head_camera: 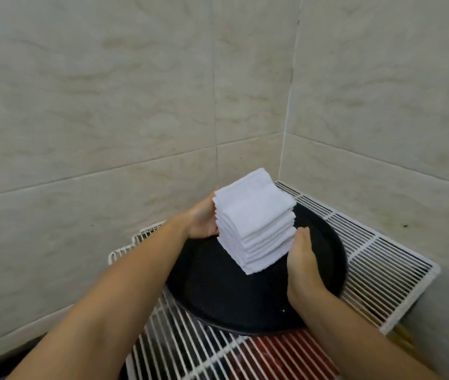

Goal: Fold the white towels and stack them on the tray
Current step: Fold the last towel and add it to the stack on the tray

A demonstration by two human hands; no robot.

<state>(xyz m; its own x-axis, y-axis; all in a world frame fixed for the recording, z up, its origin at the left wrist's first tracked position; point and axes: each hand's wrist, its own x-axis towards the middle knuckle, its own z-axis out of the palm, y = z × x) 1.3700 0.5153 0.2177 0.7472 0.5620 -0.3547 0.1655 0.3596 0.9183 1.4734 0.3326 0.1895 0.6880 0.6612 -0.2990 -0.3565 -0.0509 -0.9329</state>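
A tall stack of several folded white towels point(255, 218) stands on a round black tray point(218, 292), toward its far side. My left hand point(202, 220) presses flat against the stack's left side, its fingers partly hidden behind the towels. On the stack's right, my right hand point(301, 261) lies against the lower layers with the fingers together. Both hands hold the stack between them.
The tray rests on a white wire rack point(377, 259) set into a corner of beige tiled walls point(108, 105). Red and dark items point(286, 352) show below the rack's bars. The rack's edges lie close to the tray on the left and right.
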